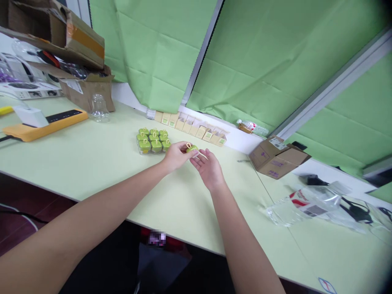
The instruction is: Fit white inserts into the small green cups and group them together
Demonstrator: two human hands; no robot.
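My left hand pinches a small green apple-shaped piece with a pale loop on top, held just above the light green table. My right hand is right beside it, palm up, fingers loosely curled and touching the piece from the right. A thin pale strip runs from the piece over my right fingers. Just left of my hands a clear tray holds several more green apple pieces.
A row of small beige boxes lines the back edge. An open cardboard box and crumpled clear plastic bags lie to the right. At left are a yellow device, a clear dome and stacked cartons.
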